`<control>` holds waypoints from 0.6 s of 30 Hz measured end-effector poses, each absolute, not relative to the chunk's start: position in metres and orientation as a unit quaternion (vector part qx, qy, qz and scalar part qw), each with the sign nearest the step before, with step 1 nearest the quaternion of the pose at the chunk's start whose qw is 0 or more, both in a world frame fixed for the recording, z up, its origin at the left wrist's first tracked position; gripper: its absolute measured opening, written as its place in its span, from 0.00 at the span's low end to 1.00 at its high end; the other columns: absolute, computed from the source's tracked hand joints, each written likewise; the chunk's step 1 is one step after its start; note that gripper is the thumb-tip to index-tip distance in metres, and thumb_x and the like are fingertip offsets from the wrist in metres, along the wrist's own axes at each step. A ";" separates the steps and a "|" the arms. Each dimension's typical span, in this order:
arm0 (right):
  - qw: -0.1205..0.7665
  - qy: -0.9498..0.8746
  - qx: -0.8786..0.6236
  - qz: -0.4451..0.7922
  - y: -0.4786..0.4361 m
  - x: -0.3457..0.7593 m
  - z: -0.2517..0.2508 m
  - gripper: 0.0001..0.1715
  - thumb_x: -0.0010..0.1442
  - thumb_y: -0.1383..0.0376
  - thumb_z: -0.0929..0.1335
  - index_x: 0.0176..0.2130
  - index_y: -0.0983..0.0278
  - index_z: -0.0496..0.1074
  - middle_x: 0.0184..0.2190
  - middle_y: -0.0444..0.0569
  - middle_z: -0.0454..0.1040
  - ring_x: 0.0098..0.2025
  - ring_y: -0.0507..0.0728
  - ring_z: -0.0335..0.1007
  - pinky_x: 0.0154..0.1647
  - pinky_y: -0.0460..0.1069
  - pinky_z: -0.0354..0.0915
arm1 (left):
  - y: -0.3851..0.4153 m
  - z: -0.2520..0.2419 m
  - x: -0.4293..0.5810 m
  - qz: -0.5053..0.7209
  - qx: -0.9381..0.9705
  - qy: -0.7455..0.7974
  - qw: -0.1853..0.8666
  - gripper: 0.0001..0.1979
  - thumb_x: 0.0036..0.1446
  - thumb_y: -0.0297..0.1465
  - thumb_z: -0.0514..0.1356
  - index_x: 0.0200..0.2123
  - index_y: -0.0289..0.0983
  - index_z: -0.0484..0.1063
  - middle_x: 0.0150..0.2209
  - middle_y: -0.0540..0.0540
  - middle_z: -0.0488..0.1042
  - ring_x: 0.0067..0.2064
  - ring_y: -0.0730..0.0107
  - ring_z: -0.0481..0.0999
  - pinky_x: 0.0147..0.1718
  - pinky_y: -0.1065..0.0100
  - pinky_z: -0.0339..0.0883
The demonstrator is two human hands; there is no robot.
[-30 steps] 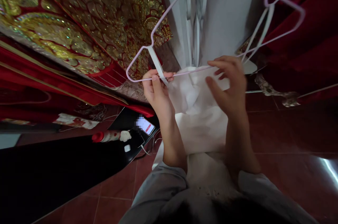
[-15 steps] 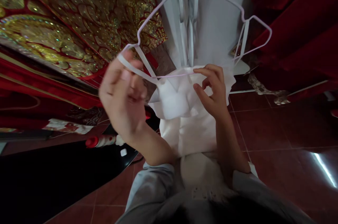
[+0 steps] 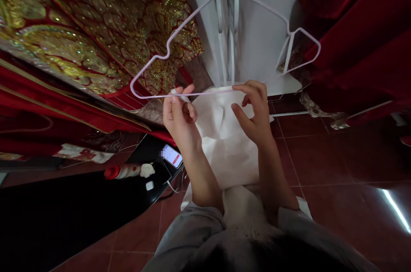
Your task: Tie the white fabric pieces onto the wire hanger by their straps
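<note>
A pale pink hanger hangs before me. A white strap of a white garment is looped over its right end; the left end is bare. My left hand is closed in a pinch at the hanger's lower bar, with a short piece of white strap showing at its fingertips. My right hand has its index fingertip against the lower bar, near the top edge of the garment. Its thumb stands apart and the fingers are loosely bent. The garment hangs below and behind both hands.
Gold sequined red garments hang at left, dark red cloth at right. A black table at lower left holds a red-capped bottle, a small white case and a lit phone. Red tiles cover the floor.
The strap has come off the hanger's left end. My left hand has moved right and down to the lower bar. The right hand has barely moved, and the phone is now uncovered.
</note>
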State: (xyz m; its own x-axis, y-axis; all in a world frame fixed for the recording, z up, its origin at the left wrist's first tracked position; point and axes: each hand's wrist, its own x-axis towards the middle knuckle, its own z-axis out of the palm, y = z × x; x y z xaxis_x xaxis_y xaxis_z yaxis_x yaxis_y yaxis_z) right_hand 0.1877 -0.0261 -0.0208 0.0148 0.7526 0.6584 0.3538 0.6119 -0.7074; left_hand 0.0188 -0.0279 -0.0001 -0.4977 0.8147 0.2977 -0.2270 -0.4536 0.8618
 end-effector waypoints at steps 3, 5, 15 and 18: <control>0.614 -0.657 -0.410 0.154 -0.025 0.192 -0.029 0.20 0.67 0.56 0.68 0.58 0.48 0.72 0.58 0.51 0.68 0.56 0.61 0.70 0.47 0.58 0.76 | -0.026 0.006 0.029 0.787 0.360 0.374 0.334 0.16 0.64 0.46 0.66 0.37 0.40 0.72 0.37 0.47 0.81 0.21 0.78 0.52 0.18 0.69 0.45; 0.688 -0.570 -0.431 0.125 -0.019 0.201 -0.041 0.23 0.67 0.52 0.68 0.60 0.47 0.70 0.61 0.51 0.66 0.53 0.61 0.70 0.48 0.59 0.75 | -0.025 0.008 0.031 0.788 0.358 0.363 0.344 0.14 0.65 0.44 0.66 0.36 0.40 0.71 0.36 0.47 0.80 0.20 0.78 0.51 0.18 0.69 0.44; 0.750 -0.471 -0.419 0.199 0.007 0.230 -0.037 0.11 0.63 0.52 0.73 0.39 0.56 0.75 0.27 0.40 0.64 0.24 0.48 0.57 0.24 0.46 0.59 | -0.022 0.004 0.025 0.770 0.366 0.367 0.372 0.13 0.63 0.43 0.66 0.36 0.42 0.70 0.36 0.48 0.79 0.20 0.76 0.47 0.20 0.67 0.41; 0.756 -0.470 -0.413 0.194 0.011 0.232 -0.017 0.13 0.59 0.54 0.76 0.37 0.57 0.74 0.25 0.40 0.64 0.21 0.47 0.52 0.19 0.46 0.50 | -0.023 0.004 0.023 0.769 0.368 0.361 0.378 0.12 0.63 0.42 0.67 0.36 0.42 0.71 0.36 0.48 0.79 0.21 0.76 0.47 0.20 0.66 0.41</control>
